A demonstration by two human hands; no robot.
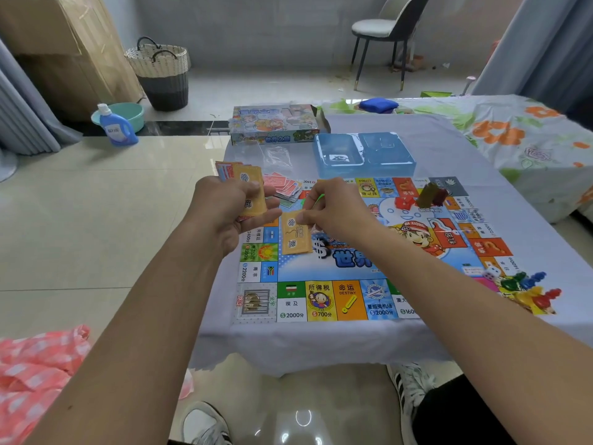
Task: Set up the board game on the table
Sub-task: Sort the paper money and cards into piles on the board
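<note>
Orange cards fill my left hand (224, 208): it grips a fanned stack of cards (248, 191) above the left edge of the surface (449, 149), with some red-backed ones showing behind. My right hand (333, 205) pinches the top end of a single orange card (296, 236), which hangs down over the game board (324, 300); a thin green strip (316, 199) shows between those fingers, though I cannot tell what it is. The board lies flat on the pale cloth covering the surface, reaching to its near edge. A loose pile of red cards (284, 186) sits at the board's far left corner. Red and dark house pieces (423, 195) stand near the board's far right corner, and coloured pawns (526, 289) with two dice (491, 273) lie at its near right corner. A blue plastic tray (364, 154) rests just beyond the board's far edge, and the game box (274, 125) stands at the surface's far left corner, with clear plastic bags (276, 155) in front of it.
</note>
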